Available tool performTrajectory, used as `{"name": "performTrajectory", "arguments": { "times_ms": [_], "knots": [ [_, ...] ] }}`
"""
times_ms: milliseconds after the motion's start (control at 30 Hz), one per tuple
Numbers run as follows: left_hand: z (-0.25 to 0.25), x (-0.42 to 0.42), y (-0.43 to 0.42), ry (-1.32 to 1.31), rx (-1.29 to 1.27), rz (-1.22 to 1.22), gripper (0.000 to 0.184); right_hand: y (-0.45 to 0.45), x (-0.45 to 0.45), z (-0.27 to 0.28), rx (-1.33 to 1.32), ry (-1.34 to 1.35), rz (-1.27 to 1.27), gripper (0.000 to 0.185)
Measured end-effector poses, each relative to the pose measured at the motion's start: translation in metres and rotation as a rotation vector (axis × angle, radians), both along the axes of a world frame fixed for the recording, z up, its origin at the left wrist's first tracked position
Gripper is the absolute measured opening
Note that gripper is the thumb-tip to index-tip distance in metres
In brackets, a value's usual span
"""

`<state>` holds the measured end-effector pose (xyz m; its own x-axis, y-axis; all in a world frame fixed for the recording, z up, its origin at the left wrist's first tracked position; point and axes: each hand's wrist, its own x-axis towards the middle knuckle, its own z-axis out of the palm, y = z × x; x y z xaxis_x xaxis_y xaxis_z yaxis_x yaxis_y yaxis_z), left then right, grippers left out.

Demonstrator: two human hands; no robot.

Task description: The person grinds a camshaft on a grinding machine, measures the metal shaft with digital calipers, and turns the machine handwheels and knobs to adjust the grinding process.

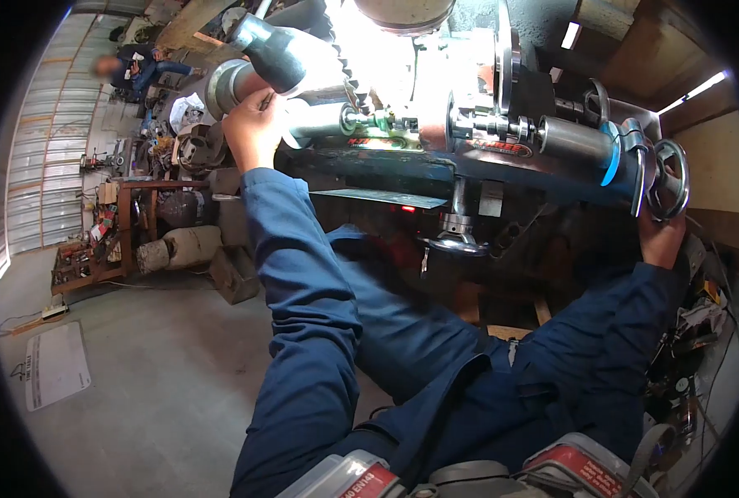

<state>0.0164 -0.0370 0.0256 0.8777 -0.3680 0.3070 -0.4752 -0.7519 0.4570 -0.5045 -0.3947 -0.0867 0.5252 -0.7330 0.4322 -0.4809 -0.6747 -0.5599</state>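
Observation:
A metal lathe (369,170) spans the upper middle of the head view, strongly lit. My left hand (252,129) is at its left end, fingers closed around something small and dark that I cannot make out. Just above that hand hangs a dark lamp head (274,54). Beside the fingers lies a thick, shiny metal cylinder (320,120). My right hand (662,239) is at the far right, closed on the lower rim of a chrome handwheel (683,178); part of its fingers is hidden. A lever (640,174) stands left of this wheel.
A second handwheel (457,242) juts from the lathe's front, above my legs. Left are a cluttered wooden bench (124,224), a metal box (233,274) and a white sign (57,365) on the floor. Another person (141,70) sits far back left. Cables and clutter (702,332) lie right.

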Motion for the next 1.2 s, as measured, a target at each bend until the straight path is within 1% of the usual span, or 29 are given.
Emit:
{"name": "performTrajectory", "arguments": {
  "times_ms": [33, 67, 100, 133, 200, 233, 300, 333, 367, 433, 467, 533, 567, 667, 700, 800, 900, 1000, 1100, 1200],
  "knots": [
    [-0.001, -0.001, 0.000, -0.043, -0.016, -0.006, 0.027, 0.002, -0.003, -0.004, 0.100, -0.016, -0.049, 0.056],
    [-0.002, -0.003, 0.001, -0.086, -0.031, -0.013, 0.027, 0.004, -0.006, -0.008, 0.120, -0.076, -0.037, 0.056],
    [-0.003, -0.004, 0.002, -0.128, -0.048, -0.019, 0.027, 0.013, 0.003, 0.002, 0.140, -0.136, -0.024, 0.055],
    [-0.003, -0.005, 0.005, -0.100, -0.135, -0.076, 0.028, 0.018, 0.006, 0.007, 0.159, -0.196, -0.011, 0.055],
    [-0.002, -0.011, 0.011, -0.038, -0.309, -0.190, 0.029, 0.020, 0.000, 0.008, -0.035, -0.039, -0.024, 0.052],
    [0.001, -0.017, 0.014, -0.088, -0.234, -0.162, 0.033, 0.019, -0.003, 0.008, -0.133, 0.040, -0.029, 0.050],
    [-0.013, -0.012, 0.025, -0.108, -0.278, -0.181, 0.034, 0.015, -0.012, -0.011, -0.386, 0.094, -0.039, 0.048],
    [-0.016, -0.013, 0.027, -0.117, -0.301, -0.191, 0.034, 0.017, -0.012, -0.013, -0.456, 0.096, -0.059, 0.048],
    [-0.022, -0.017, 0.028, 0.013, -0.438, -0.189, 0.036, 0.018, -0.012, -0.014, -0.526, 0.098, -0.082, 0.047],
    [-0.026, -0.015, 0.028, 0.062, -0.487, -0.191, 0.037, 0.033, 0.007, 0.004, -0.555, 0.052, -0.157, 0.048],
    [-0.028, -0.013, 0.028, 0.089, -0.510, -0.192, 0.037, 0.036, 0.012, 0.011, -0.531, 0.054, -0.187, 0.048],
    [-0.031, -0.011, 0.028, 0.110, -0.547, -0.223, 0.032, 0.039, 0.026, 0.033, -0.484, 0.058, -0.248, 0.048],
    [-0.030, -0.012, 0.027, 0.112, -0.550, -0.233, 0.030, 0.043, 0.033, 0.051, -0.385, 0.010, -0.199, 0.045],
    [-0.029, -0.012, 0.027, 0.136, -0.579, -0.252, 0.026, 0.037, 0.043, 0.069, -0.440, 0.090, -0.243, 0.040],
    [-0.028, -0.014, 0.027, 0.129, -0.572, -0.249, 0.026, 0.033, 0.045, 0.070, -0.464, 0.062, -0.231, 0.038],
    [-0.028, -0.013, 0.026, 0.118, -0.578, -0.247, 0.027, 0.029, 0.044, 0.073, -0.407, 0.149, -0.275, 0.037],
    [-0.031, -0.013, 0.028, 0.133, -0.614, -0.224, 0.028, 0.020, 0.046, 0.090, -0.239, 0.345, -0.321, 0.035],
    [-0.033, -0.012, 0.029, 0.162, -0.674, -0.233, 0.030, 0.004, 0.052, 0.106, -0.268, 0.362, -0.206, 0.033],
    [-0.031, -0.014, 0.028, 0.190, -0.723, -0.242, 0.031, -0.007, 0.062, 0.122, -0.071, 0.445, -0.164, 0.031],
    [-0.035, -0.010, 0.030, 0.206, -0.754, -0.246, 0.030, -0.038, 0.065, 0.120, -0.041, 0.525, -0.002, 0.031]
  ]
}}
